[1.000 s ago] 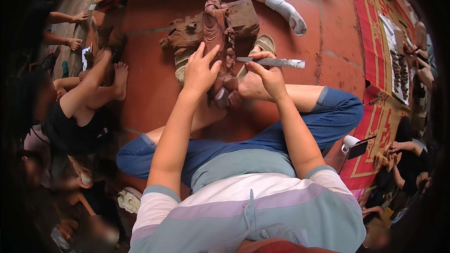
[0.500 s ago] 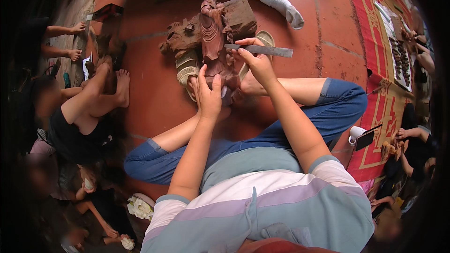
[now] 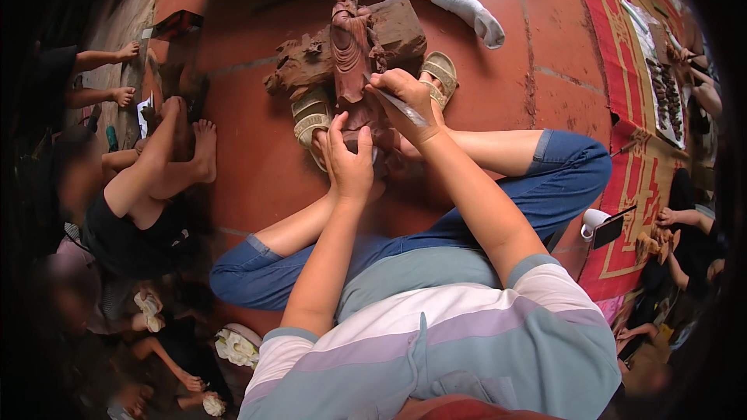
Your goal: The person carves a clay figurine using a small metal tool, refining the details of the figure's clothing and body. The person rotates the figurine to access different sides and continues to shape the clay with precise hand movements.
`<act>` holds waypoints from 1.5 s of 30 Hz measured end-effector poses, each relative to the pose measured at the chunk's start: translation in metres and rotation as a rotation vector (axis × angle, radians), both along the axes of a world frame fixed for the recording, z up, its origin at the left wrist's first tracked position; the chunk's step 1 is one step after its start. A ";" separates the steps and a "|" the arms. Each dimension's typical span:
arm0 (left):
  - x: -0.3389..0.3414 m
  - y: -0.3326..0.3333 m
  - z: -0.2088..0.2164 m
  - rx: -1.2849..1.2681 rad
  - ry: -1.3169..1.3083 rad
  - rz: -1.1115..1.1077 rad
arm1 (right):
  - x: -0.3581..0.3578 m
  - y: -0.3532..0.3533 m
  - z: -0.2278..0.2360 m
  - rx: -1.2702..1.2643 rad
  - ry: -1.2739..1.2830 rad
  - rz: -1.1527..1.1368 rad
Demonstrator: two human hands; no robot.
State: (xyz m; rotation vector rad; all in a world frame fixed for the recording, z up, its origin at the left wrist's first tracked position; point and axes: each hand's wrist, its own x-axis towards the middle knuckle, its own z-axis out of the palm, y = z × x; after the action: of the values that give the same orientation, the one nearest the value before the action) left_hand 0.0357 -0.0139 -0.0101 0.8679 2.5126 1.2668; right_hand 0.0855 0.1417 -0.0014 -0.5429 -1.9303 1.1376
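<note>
A reddish-brown carved wooden statue of a robed, bearded figure leans with its head away from me, its back against a rough block of wood. Around the statue's lower end, my left hand holds it from the left, thumb and fingers against the wood. My right hand is closed on a flat grey metal carving blade, which runs back under the palm. The blade's tip lies close to the statue's right side; whether it touches cannot be made out. My fingers partly cover the statue's base.
My sandalled feet flank the statue, a sandal on the left and another sandal on the right. Beyond is another person's socked foot. A white mug and phone stand by the red mat. Other people sit on both sides.
My right hand has turned the blade from pointing rightward to lying along the palm, and has shifted slightly left toward the statue. My left hand stays on the base.
</note>
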 end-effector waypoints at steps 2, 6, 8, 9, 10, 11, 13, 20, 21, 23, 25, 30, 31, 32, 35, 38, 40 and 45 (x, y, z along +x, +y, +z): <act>0.001 0.001 0.000 0.013 0.010 0.000 | 0.001 0.004 0.008 0.003 -0.041 0.021; 0.002 0.003 0.004 0.046 0.004 -0.007 | -0.003 0.012 0.004 0.046 -0.039 -0.018; 0.002 0.003 0.003 0.044 0.018 -0.011 | -0.005 0.012 0.003 0.084 0.003 -0.034; 0.002 0.003 0.001 0.041 0.025 -0.014 | 0.001 0.005 0.011 0.110 -0.026 -0.031; 0.000 0.002 0.000 0.038 0.032 -0.016 | 0.001 0.005 0.013 0.078 -0.077 -0.001; 0.002 0.003 0.002 0.041 0.053 -0.014 | 0.004 0.007 0.013 0.050 -0.135 0.024; 0.003 0.006 0.004 0.069 -0.024 0.008 | 0.000 0.010 0.010 -0.059 -0.103 0.018; 0.003 0.003 0.001 0.060 -0.028 0.011 | 0.009 0.004 0.013 0.119 -0.091 0.026; 0.005 0.003 0.003 0.034 0.062 -0.002 | 0.008 0.005 0.016 0.117 -0.168 0.004; 0.003 0.005 0.005 0.059 -0.020 0.014 | -0.005 0.014 0.004 0.072 -0.075 -0.037; 0.005 0.006 0.006 0.079 -0.083 0.014 | -0.005 0.019 -0.006 0.072 -0.022 -0.051; 0.005 0.004 0.002 0.050 -0.043 0.021 | 0.009 0.008 0.017 0.111 -0.158 0.015; 0.003 0.005 0.002 0.065 -0.048 0.021 | 0.001 0.012 0.013 0.111 -0.117 -0.002; 0.002 0.005 0.003 0.075 -0.052 0.021 | -0.005 0.016 0.007 0.106 -0.075 -0.019; 0.005 0.004 0.005 0.056 -0.050 0.014 | -0.001 0.012 0.006 0.229 -0.119 -0.041; 0.002 0.005 0.007 0.054 -0.031 0.016 | 0.008 0.009 0.016 0.217 -0.186 -0.002; 0.005 0.005 0.007 0.053 -0.035 0.015 | 0.002 0.014 0.014 0.117 -0.158 0.000; 0.003 0.006 0.008 0.047 -0.057 0.015 | -0.004 0.017 0.004 0.195 -0.047 -0.078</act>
State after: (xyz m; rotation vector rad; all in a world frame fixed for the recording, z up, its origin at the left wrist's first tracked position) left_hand 0.0386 -0.0075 -0.0026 0.8129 2.4589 1.3413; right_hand 0.0811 0.1585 0.0030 -0.5370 -2.0157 0.8827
